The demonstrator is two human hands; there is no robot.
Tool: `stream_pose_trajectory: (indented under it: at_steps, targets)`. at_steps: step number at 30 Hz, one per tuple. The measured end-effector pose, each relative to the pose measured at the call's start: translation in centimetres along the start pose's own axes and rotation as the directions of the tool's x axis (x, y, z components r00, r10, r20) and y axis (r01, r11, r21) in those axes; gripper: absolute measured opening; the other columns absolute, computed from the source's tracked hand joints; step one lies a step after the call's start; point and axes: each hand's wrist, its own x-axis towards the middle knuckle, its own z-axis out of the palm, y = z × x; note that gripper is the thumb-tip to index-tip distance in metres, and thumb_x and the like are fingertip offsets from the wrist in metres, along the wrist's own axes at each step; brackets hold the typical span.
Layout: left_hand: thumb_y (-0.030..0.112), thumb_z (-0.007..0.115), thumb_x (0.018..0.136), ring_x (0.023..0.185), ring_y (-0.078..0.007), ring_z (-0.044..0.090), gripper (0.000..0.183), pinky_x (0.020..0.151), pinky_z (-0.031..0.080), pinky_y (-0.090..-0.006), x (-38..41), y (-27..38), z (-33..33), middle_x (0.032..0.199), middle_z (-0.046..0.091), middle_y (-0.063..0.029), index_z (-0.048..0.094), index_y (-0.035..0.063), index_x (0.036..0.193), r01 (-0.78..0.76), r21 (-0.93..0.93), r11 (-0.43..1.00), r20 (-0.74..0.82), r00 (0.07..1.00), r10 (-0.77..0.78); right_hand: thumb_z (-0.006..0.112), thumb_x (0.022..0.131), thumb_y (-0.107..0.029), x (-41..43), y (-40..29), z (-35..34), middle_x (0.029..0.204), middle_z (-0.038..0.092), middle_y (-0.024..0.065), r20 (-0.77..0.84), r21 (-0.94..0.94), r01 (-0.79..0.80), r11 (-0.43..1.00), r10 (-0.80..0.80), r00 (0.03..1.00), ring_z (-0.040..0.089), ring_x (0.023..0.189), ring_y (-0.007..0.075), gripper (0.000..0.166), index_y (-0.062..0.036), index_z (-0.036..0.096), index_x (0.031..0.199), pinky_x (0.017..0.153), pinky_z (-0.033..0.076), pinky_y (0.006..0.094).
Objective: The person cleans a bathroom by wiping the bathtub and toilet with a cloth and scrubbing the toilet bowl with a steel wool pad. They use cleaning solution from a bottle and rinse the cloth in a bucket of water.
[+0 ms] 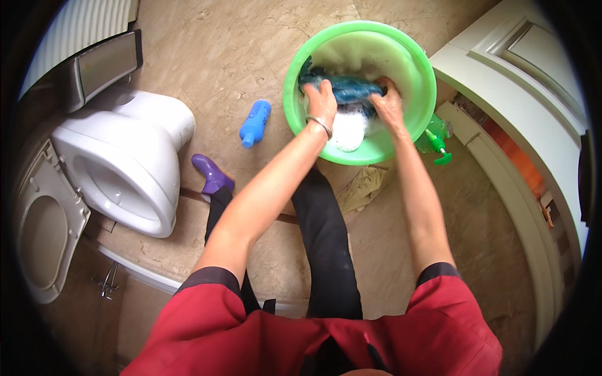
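Observation:
A round green plastic basin (360, 158) stands on the tiled floor in front of me. Inside it is a wet dark-teal cloth (350, 89), bunched and stretched sideways between my hands. My left hand (320, 104), with a bangle at the wrist, grips the cloth's left part, thumb on top. At the right end my right hand (389, 104) has its fingers closed around the fabric. White suds (349, 129) lie between my wrists, close to the basin's near wall. The cloth's underside and some of my fingertips are hidden.
A blue bottle (256, 123) is left of the basin; a green pump bottle (437, 141) is at its right. A yellowish cloth (364, 188) lies on the floor by my leg. A white toilet (127, 160) stands left, a white door (512, 61) right. I wear a purple boot (211, 174).

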Motion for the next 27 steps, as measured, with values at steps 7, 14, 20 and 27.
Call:
stream_pose_trajectory:
  at_steps: [7,14,20,27]
  targets:
    - [0.029,0.049,0.082,0.083,-0.0278,0.058,0.042,0.066,0.046,-0.0384,5.7,0.7,1.6,0.104,0.057,-0.0190,0.054,-0.0034,0.107,0.346,0.402,0.848,0.335,0.806,-0.488,0.053,0.081,-0.038,3.6,1.9,3.4,0.122,0.053,0.0129,0.547,-0.586,0.066,0.808,0.334,0.767,0.050,0.109,0.0286,0.046,-0.0056,0.057,0.113,0.089,0.042,0.0379]
    - [0.022,0.060,0.083,0.088,-0.0256,0.060,0.031,0.078,0.050,-0.0432,-0.9,5.6,-2.5,0.100,0.060,-0.0130,0.055,0.0018,0.106,0.828,-0.306,0.471,0.793,0.495,-0.356,0.069,0.062,-0.006,-10.5,-11.3,-8.0,0.112,0.052,0.0186,0.284,0.220,0.294,0.930,-0.349,0.893,0.050,0.107,0.0342,0.026,-0.0027,0.057,0.085,0.090,0.041,0.0402]
    - [0.030,0.060,0.085,0.096,-0.0194,0.059,0.040,0.085,0.048,-0.0347,-5.4,8.7,-7.3,0.108,0.060,-0.0095,0.052,0.0046,0.114,0.917,-0.005,0.399,0.986,0.071,-0.149,0.067,0.073,-0.014,-7.4,-14.7,-15.9,0.119,0.050,0.0097,0.443,0.537,-0.083,0.839,-0.197,0.875,0.048,0.110,0.0217,0.028,-0.0038,0.058,0.098,0.093,0.038,0.0335]
    - [0.023,0.064,0.079,0.109,-0.0240,0.052,0.053,0.093,0.042,-0.0462,-10.7,13.4,-8.7,0.122,0.051,-0.0084,0.042,0.0116,0.125,0.936,-0.030,0.352,0.994,0.066,-0.090,0.061,0.073,-0.058,-7.6,-10.4,-6.5,0.137,0.032,0.0169,0.431,0.796,-0.521,-0.309,-0.316,0.845,0.038,0.120,0.0400,0.083,-0.0204,0.026,0.138,0.097,0.038,0.0482]
